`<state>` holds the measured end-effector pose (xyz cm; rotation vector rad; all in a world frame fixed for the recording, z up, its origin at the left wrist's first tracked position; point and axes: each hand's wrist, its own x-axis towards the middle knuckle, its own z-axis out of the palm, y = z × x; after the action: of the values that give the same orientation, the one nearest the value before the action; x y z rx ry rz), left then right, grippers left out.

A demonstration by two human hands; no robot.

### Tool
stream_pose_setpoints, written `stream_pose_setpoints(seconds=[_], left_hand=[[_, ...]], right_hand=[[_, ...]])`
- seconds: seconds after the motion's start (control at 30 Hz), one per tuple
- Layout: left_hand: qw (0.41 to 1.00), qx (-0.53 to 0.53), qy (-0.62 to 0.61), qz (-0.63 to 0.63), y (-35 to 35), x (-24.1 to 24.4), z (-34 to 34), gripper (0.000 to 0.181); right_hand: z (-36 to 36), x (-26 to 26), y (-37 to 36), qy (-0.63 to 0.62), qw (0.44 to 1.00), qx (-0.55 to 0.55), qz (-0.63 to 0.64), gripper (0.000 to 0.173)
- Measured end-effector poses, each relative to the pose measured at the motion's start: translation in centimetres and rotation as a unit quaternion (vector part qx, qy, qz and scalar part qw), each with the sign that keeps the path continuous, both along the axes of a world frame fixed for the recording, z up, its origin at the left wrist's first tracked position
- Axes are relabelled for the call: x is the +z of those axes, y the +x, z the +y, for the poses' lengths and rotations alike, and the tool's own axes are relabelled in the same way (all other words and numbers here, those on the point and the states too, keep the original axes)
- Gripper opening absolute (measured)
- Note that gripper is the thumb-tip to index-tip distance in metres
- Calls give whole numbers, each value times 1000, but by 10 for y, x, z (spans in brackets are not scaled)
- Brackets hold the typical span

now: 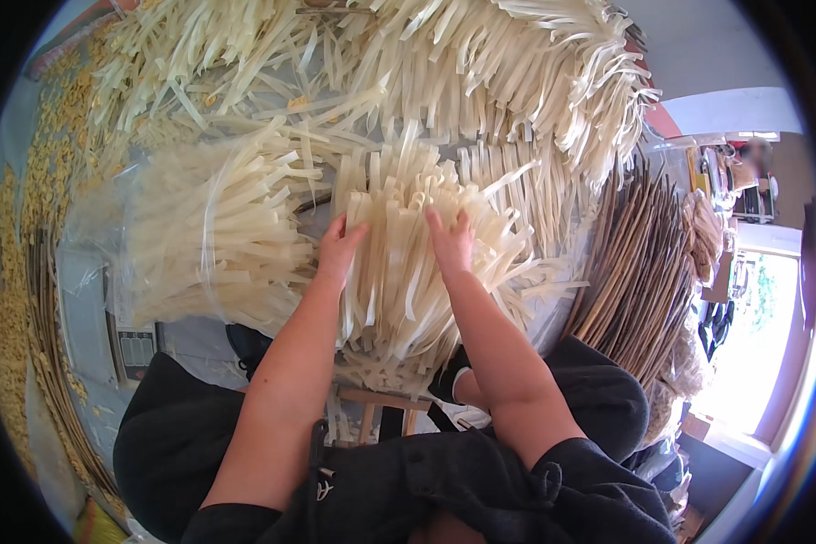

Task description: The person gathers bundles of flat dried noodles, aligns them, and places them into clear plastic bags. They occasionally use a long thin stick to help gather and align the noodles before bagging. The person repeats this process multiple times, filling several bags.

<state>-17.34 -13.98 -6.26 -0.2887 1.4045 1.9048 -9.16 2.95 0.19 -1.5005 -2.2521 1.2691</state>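
Observation:
A thick bundle of pale, flat strips [398, 272], like dried wide noodles, lies in front of me, many folded over at the top. My left hand [342, 248] rests at the bundle's left side, thumb and fingers apart. On its upper right part is my right hand [453, 241], fingers spread against the strips; some fingertips are hidden among them. Neither hand is visibly closed around anything. To the left, more strips [258, 224] stick out of a clear plastic bag [170, 231] lying on its side.
Heaped strips [517, 68] cover the far side. Thin wooden sticks [636, 272] are piled at right, more sticks [64, 387] at far left beside yellow flakes [58, 156]. A weighing scale [136, 350] sits partly under the bag. A small wooden stool [381, 398] is between my legs.

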Motion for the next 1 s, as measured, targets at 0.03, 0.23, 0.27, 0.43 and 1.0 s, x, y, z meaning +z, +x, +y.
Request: stream_pose_setpoints(seconds=[0.03,0.23,0.27,0.43,1.0], left_hand=[[1000,-9,0,0,1,5,1,48],[993,-91,31,-74,5,27,-1,47],[991,-104,28,-85,9,30,-3,47],[994,-101,32,-3,28,38,-13,61],[959,-163,221,64,-15,290,1,71]], right_hand=[[-1,-5,9,-35,998,1,-59,89],[-14,0,34,-248,967,60,-23,107],[-19,5,38,-264,960,94,-14,108],[-44,9,55,-149,974,170,7,109],[-57,216,-5,-154,898,311,270,83]])
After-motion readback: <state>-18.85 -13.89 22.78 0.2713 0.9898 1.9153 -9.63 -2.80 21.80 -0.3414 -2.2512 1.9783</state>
